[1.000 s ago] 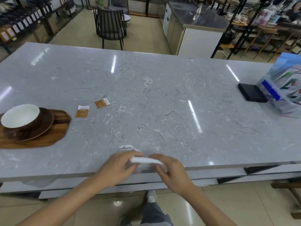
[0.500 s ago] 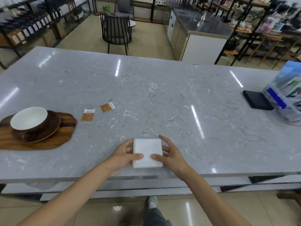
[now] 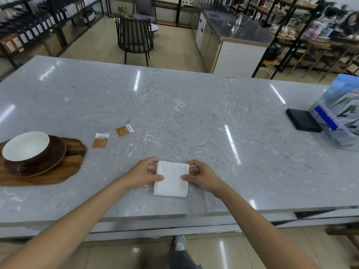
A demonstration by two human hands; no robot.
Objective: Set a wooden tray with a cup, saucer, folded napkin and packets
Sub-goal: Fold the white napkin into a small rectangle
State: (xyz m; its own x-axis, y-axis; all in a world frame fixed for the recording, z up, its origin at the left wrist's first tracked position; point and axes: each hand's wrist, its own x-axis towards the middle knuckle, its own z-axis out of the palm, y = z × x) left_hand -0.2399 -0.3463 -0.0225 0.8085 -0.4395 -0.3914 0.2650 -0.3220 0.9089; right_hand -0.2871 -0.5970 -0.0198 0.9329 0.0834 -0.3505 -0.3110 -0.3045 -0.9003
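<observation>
left hand (image 3: 144, 172) and right hand (image 3: 202, 175) pinch the folded napkin (image 3: 172, 178) on the table (image 3: 194, 117).

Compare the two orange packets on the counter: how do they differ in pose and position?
The left packet lies nearer the wooden tray and stands roughly upright in view, white strip at its far end. The right packet lies farther back and is turned sideways, white strip toward the right. Both lie flat on the counter, off the tray, untouched.

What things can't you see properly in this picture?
- Head view: the wooden tray is cut off by the left edge.
- The print on the two packets is too small to read.
- The napkin has its side edges covered by the left hand and right hand.
</observation>
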